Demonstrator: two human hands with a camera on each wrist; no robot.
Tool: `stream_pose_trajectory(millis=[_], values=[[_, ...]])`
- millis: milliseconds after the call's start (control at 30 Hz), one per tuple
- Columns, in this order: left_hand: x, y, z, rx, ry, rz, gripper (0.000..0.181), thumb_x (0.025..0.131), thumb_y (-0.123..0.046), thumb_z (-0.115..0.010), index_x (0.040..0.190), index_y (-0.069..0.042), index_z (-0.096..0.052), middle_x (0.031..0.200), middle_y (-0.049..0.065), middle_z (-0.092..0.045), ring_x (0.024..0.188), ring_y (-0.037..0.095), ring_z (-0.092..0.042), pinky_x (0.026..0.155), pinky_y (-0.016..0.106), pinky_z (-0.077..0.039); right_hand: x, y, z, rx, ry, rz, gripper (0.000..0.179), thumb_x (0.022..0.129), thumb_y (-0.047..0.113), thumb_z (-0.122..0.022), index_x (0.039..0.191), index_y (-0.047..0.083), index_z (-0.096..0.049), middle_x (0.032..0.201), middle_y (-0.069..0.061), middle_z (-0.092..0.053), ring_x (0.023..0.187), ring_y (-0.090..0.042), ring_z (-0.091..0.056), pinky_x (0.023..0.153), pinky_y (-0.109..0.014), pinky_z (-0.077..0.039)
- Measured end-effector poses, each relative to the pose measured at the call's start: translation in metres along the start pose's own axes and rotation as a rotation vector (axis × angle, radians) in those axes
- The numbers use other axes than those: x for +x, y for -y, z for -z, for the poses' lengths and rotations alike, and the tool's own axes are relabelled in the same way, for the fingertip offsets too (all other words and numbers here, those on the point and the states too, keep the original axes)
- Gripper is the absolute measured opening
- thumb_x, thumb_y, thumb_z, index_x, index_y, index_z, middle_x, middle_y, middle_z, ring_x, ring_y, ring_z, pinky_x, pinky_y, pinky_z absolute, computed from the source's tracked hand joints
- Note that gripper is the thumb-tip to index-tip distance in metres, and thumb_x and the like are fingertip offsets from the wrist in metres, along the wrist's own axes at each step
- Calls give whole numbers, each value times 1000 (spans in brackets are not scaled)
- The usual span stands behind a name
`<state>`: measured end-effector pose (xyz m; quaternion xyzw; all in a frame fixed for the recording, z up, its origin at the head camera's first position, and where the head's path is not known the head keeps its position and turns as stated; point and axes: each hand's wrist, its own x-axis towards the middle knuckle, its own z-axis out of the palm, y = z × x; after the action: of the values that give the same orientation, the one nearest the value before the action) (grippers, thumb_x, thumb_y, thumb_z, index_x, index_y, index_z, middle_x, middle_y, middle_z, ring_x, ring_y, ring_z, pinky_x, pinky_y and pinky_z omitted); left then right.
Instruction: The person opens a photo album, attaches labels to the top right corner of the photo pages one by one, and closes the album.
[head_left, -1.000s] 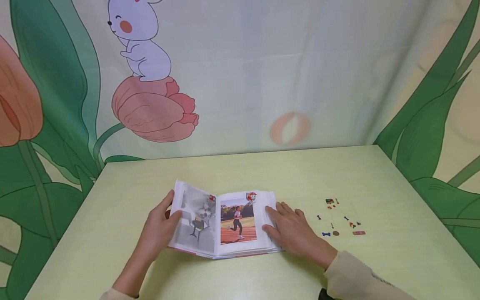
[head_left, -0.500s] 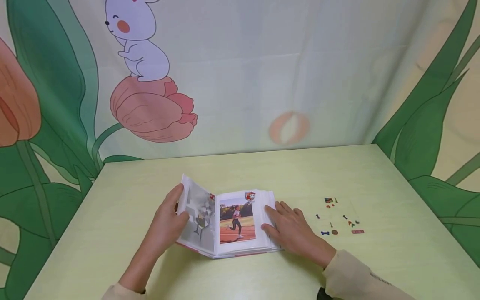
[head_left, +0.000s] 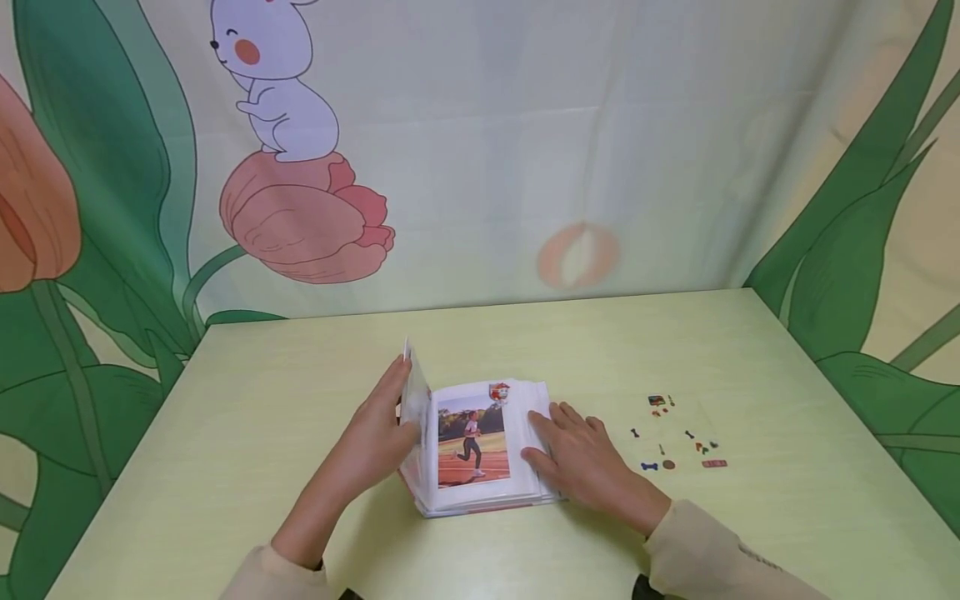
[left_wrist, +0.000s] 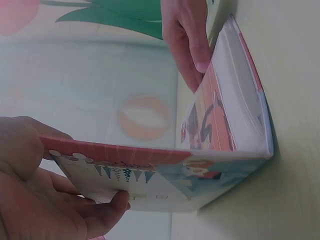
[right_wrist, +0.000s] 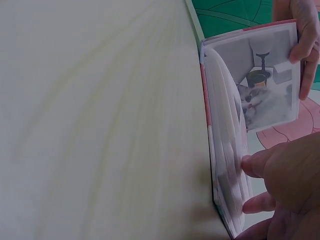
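Two hands work a photo album (head_left: 480, 446) lying mid-counter (head_left: 225, 433): the right hand (head_left: 588, 467) rests flat with straight fingers on its right-hand pages, the left hand (head_left: 375, 442) grips the raised front cover upright. Further right lies a sticker sheet (head_left: 678, 433).

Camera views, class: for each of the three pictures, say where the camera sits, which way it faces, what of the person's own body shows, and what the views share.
Head: worn high, facing forward and down at the table; both forearms show, left hand gripping the raised cover of the photo album, right hand resting on its pages.
Left wrist: low at table level, facing the album's patterned cover; left palm and thumb show, the other hand beyond.
Right wrist: low on the opposite side, facing the page edges; right fingers show.
Shared: all three show the album and both hands.
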<state>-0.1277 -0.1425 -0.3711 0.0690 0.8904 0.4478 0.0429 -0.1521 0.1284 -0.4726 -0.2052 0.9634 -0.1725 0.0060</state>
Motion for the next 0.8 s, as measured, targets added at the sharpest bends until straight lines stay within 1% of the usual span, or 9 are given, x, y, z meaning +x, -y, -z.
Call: stream_pose_trajectory(millis=[100,200,300,400,500,600,700,800], values=[[4,-5,-8,50,1,-14,82,89,11,-49,163,3,-15,172,19,-5,156,36,-11,119,55,-29,0,0,0,-2,-4,8,61,104,43,-60,151,5,-52,156,-28,-42,147,-46,-35,113,-67,-32],[8,-10,-16,78,10,-26,84,87,12,-51,163,3,-15,172,18,-5,157,35,-10,120,53,-28,0,-1,-1,-6,-9,15,61,104,43,-59,151,4,-52,156,-29,-42,147,-46,-35,113,-67,-32],[11,-13,-26,94,11,-32,86,86,11,-53,163,2,-16,172,16,-6,156,34,-12,117,53,-34,1,-1,-1,-10,-7,14,61,105,43,-59,151,4,-51,156,-29,-41,147,-46,-35,113,-67,-32],[14,-17,-37,134,4,-31,84,88,6,-55,164,0,-18,172,14,-8,156,34,-16,117,55,-35,1,-1,-1,-10,-4,13,60,105,42,-59,151,5,-52,156,-29,-42,147,-46,-36,113,-67,-32],[15,-20,-47,188,-9,-49,80,89,1,-55,163,1,-23,172,14,-12,155,35,-21,114,55,-38,1,-1,-1,-11,4,8,60,104,42,-60,151,5,-52,156,-28,-42,147,-46,-36,113,-66,-33],[16,-23,-57,238,-27,-78,78,88,-1,-55,160,3,-28,170,17,-19,153,36,-27,112,56,-41,2,-1,0,-16,9,3,61,104,43,-61,151,5,-52,156,-26,-43,147,-45,-37,113,-66,-33],[18,-25,-68,287,-37,-100,75,88,-5,-57,158,5,-33,168,19,-25,151,37,-32,111,59,-41,2,-1,1,-21,-2,9,61,103,42,-62,150,5,-53,156,-25,-44,146,-44,-38,112,-65,-35],[21,-23,-80,340,-29,-121,72,91,-11,-60,156,7,-35,166,20,-29,149,37,-34,113,62,-37,1,-2,1,-20,-12,25,60,103,40,-63,149,3,-53,155,-25,-45,146,-43,-39,111,-64,-36]])
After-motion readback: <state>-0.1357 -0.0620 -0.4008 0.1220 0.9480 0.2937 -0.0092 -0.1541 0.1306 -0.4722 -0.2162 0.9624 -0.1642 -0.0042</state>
